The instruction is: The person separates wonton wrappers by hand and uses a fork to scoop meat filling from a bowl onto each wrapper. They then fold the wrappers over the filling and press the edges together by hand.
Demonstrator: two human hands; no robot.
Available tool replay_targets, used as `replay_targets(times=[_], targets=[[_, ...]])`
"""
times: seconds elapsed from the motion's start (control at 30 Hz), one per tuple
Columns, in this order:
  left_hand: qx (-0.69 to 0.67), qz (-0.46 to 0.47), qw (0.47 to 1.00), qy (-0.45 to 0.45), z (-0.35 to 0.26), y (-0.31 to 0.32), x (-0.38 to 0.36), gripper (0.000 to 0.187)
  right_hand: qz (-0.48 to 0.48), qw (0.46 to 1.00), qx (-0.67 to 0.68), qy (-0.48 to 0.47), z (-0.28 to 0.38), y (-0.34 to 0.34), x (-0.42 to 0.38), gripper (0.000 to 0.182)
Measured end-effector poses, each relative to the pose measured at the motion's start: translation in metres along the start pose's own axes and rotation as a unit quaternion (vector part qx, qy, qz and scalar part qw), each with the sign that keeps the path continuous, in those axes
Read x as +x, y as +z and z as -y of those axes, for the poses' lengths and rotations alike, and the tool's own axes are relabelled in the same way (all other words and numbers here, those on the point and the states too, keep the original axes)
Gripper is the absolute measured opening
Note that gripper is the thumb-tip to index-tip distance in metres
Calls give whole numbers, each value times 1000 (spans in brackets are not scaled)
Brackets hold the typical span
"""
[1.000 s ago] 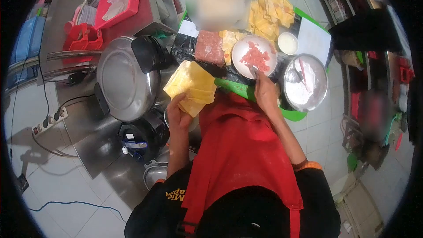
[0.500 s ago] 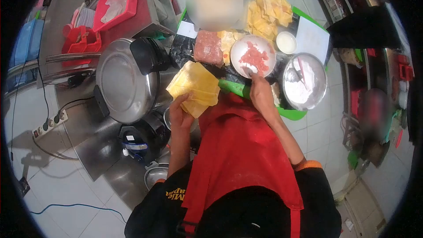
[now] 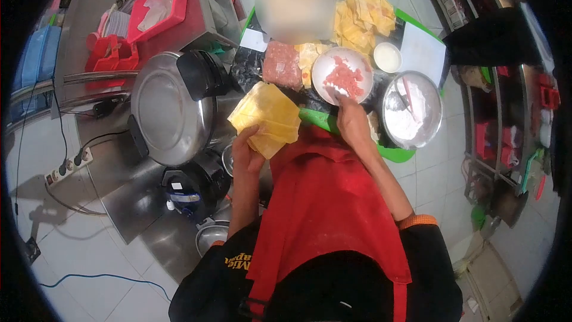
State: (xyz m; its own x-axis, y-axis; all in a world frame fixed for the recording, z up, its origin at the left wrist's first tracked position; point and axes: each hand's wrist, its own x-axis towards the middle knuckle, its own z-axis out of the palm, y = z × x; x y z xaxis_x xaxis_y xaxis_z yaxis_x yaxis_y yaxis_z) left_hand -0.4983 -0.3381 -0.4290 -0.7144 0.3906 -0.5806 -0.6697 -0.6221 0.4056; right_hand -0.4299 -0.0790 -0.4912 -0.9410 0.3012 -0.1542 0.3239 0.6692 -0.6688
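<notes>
A stack of yellow dough wrappers (image 3: pixel 266 113) is held in my left hand (image 3: pixel 246 150), fingers closed on its lower edge. My right hand (image 3: pixel 356 123) reaches over the near rim of a white bowl (image 3: pixel 323 73), its fingers closed. A small pale, shiny thing shows at those fingertips, too small to name. Pink minced meat (image 3: pixel 347 76) lies in the bowl. Left of the bowl are a flat pack of minced meat (image 3: pixel 282 65) and some yellow wrapper pieces (image 3: pixel 308 55).
Crumpled yellow wrappers (image 3: pixel 363 16), a small white cup (image 3: pixel 387 58) and a metal bowl of white powder (image 3: pixel 411 120) surround the bowl. A blurred round container (image 3: pixel 296 0) stands behind. At left is a large lidded pot (image 3: pixel 170 107); a power strip (image 3: pixel 68 166) lies beyond.
My left hand has shifted slightly right, and the wrapper stack has turned a little with it. My right hand stays at the bowl's near rim.
</notes>
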Motion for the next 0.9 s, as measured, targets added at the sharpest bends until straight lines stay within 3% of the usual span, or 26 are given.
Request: replay_targets(times=[0.07, 0.13, 0.2, 0.33, 0.4, 0.47, 0.5, 0.53, 0.57, 0.63, 0.8, 0.87, 0.9], targets=[[1, -17, 999, -30, -1, 0, 2, 57, -78, 996, 36, -21, -2, 9, 12, 38], [12, -19, 1000, -16, 1, 0, 1, 57, -61, 998, 30, -7, -3, 11, 10, 36], [16, -20, 1000, 1, 2, 3, 2, 57, 16, 1000, 7, 22, -2, -2, -1, 33], [15, -16, 1000, -21, 5, 3, 3, 57, -14, 999, 33, 20, 1, -14, -1, 34], [24, -21, 999, -24, 2, 7, 9, 57, 21, 998, 57, -7, 2, -17, -6, 38], [28, -14, 999, -37, 4, 9, 8, 57, -3, 999, 10, -43, -18, -26, -14, 35], [26, -14, 999, -36, 6, 12, 10, 57, 89, 970, 191, 122, -17, -45, -12, 34], [42, -8, 998, -37, 8, 16, 12, 56, 175, 873, 360, 279, -15, -61, -9, 34], [60, -3, 997, -39, 9, 19, 14, 55, 175, 873, 361, 277, -13, -71, -9, 34], [70, 6, 997, -40, 13, 25, 20, 55, 186, 750, 553, 312, -6, -86, -12, 35], [59, 86, 992, -78, 17, 53, 19, 56, 122, 770, 599, 183, 26, -94, -26, 28], [46, 107, 990, -84, 18, 64, 17, 55, 100, 835, 538, 57, 30, -93, -29, 28], [34, 127, 987, -91, 18, 69, 16, 54, 101, 845, 522, 54, 34, -97, -29, 26]])
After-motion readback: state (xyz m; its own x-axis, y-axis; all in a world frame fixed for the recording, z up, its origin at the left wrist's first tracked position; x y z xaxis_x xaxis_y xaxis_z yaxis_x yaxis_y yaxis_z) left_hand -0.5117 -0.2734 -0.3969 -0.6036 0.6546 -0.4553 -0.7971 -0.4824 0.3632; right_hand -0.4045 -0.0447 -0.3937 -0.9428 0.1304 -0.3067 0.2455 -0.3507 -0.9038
